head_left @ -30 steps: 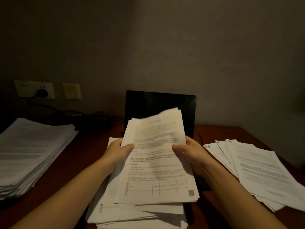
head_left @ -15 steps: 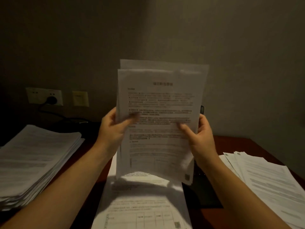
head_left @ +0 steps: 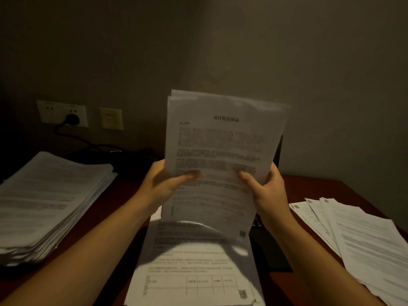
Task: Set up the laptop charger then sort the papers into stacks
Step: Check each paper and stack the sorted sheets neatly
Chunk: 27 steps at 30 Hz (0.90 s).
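Bare desk (head_left: 127,189) strips flank the middle pile (head_left: 194,272); tall stack (head_left: 50,199) blocks left, fanned sheets (head_left: 364,239) right.

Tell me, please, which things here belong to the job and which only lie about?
For the job: held sheets in the left hand and right hand; thick stack; fanned papers; front pile; laptop; charger plug.
Only there: yellow wall plate; desk.

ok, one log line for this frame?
phase: sorting papers | left hand: grips held sheets left edge | right hand: grips right edge | sheets: upright above centre pile | black plug: in wall socket
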Tool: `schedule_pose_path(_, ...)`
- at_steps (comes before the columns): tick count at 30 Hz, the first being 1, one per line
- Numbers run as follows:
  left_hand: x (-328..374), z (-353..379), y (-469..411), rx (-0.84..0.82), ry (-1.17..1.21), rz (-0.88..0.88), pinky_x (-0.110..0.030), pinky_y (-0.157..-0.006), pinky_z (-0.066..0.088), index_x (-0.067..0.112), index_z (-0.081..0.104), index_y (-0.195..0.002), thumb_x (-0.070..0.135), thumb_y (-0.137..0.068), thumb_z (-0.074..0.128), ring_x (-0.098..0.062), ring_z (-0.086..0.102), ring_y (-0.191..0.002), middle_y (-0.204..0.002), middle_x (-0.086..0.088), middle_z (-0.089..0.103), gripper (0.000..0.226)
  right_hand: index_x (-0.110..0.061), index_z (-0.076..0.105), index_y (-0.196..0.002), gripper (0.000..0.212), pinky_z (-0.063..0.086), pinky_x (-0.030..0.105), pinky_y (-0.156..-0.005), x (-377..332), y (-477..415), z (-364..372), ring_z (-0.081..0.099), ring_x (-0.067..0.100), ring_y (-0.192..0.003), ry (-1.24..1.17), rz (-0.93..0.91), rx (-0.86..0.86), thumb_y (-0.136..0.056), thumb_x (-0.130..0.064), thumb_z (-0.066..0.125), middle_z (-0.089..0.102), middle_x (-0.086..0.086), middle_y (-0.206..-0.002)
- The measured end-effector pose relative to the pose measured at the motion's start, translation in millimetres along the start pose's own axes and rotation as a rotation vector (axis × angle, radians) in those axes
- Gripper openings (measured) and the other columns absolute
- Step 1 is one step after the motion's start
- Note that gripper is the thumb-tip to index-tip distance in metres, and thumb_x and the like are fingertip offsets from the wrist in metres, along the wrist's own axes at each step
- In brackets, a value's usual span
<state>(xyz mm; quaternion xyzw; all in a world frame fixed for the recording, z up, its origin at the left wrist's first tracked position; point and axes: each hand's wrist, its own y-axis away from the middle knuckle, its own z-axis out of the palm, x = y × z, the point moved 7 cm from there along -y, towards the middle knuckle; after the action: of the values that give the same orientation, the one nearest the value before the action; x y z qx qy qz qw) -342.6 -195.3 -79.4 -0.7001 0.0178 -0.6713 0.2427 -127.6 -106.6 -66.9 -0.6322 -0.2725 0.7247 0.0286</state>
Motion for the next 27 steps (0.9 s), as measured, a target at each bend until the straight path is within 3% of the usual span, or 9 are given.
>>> schedule_pose_path(4,-32,2,8,-0.061,-0.008,-0.063,-0.048,-0.095,0.054,0.018,0.06,-0.129,0.015,-0.078,0.082,-0.023,0.066,-0.115,-0.124,-0.005,0.069,0.056,-0.019,0.063,-0.119,0.046,0.06,0.025,-0.069,32,11,0,0.073,0.01,-0.098,-0.029,0.111,0.006,-0.076,-0.017,0.079,0.075,-0.009,-0.105)
schedule_pose_path(7,-45,2,11,-0.039,-0.024,-0.091,-0.051,-0.096,0.054,0.016,0.063,-0.127,0.013,-0.082,0.079,-0.024,0.067,-0.113,-0.122,-0.005,0.07,0.047,-0.018,0.063,-0.115,0.037,0.06,0.023,-0.067,39,10,2,0.073,0.01,-0.097,0.024,0.129,-0.004,-0.081,-0.013,0.078,0.074,-0.006,-0.105)
schedule_pose_path(10,-50,-8,10,0.012,-0.053,-0.176,-0.048,-0.094,0.057,0.015,0.071,-0.114,0.01,-0.083,0.078,-0.017,0.072,-0.103,-0.11,-0.001,0.075,0.032,-0.016,0.063,-0.116,0.031,0.062,0.028,-0.071,33,3,7,0.073,0.014,-0.099,0.124,0.094,-0.048,-0.088,-0.012,0.074,0.074,-0.002,-0.11)
schedule_pose_path(14,-41,-31,7,0.103,-0.115,-0.196,-0.04,-0.091,0.058,0.018,0.071,-0.111,0.012,-0.081,0.08,-0.01,0.072,-0.099,-0.105,0.006,0.076,0.032,-0.021,0.061,-0.121,0.034,0.061,0.033,-0.081,31,-4,23,0.071,0.013,-0.104,0.195,0.081,-0.069,-0.089,-0.019,0.074,0.073,-0.004,-0.115)
schedule_pose_path(16,-35,-47,6,0.154,-0.145,-0.184,-0.044,-0.09,0.059,0.022,0.064,-0.122,0.012,-0.083,0.079,-0.012,0.072,-0.1,-0.108,0.005,0.076,0.043,-0.023,0.059,-0.121,0.033,0.062,0.029,-0.076,31,-6,36,0.071,0.011,-0.103,0.194,0.088,-0.063,-0.091,-0.02,0.072,0.072,-0.006,-0.114)
schedule_pose_path(19,-31,-80,8,0.264,-0.133,-0.192,-0.043,-0.08,0.061,0.037,0.04,-0.146,0.014,-0.091,0.072,-0.016,0.073,-0.099,-0.112,0.003,0.073,0.067,-0.024,0.055,-0.121,0.025,0.06,0.021,-0.065,32,-10,66,0.073,0.008,-0.097,0.148,0.133,-0.06,-0.098,-0.02,0.063,0.07,-0.007,-0.112)
schedule_pose_path(21,-26,-99,11,0.277,-0.125,-0.202,-0.041,-0.078,0.062,0.042,0.037,-0.147,0.012,-0.096,0.064,-0.017,0.072,-0.1,-0.114,0.004,0.073,0.065,-0.026,0.052,-0.12,0.019,0.062,0.028,-0.069,36,-13,85,0.074,0.012,-0.096,0.13,0.193,-0.063,-0.102,-0.021,0.057,0.069,-0.006,-0.114)
schedule_pose_path(24,-17,-136,20,0.276,-0.144,-0.237,-0.044,-0.082,0.061,0.041,0.042,-0.146,0.008,-0.098,0.06,-0.017,0.072,-0.103,-0.116,0.004,0.072,0.061,-0.028,0.051,-0.112,0.015,0.06,0.045,-0.089,45,-13,126,0.071,0.018,-0.103,0.134,0.271,-0.123,-0.104,-0.016,0.049,0.068,-0.004,-0.117)
schedule_pose_path(27,-12,-182,36,0.363,-0.158,-0.272,-0.026,-0.061,0.06,0.041,0.032,-0.151,0.005,-0.097,0.061,-0.013,0.074,-0.089,-0.11,0.0,0.073,0.071,-0.023,0.053,-0.112,0.017,0.057,0.05,-0.094,52,-9,172,0.07,0.021,-0.105,0.141,0.338,-0.227,-0.103,-0.011,0.046,0.069,-0.001,-0.117)
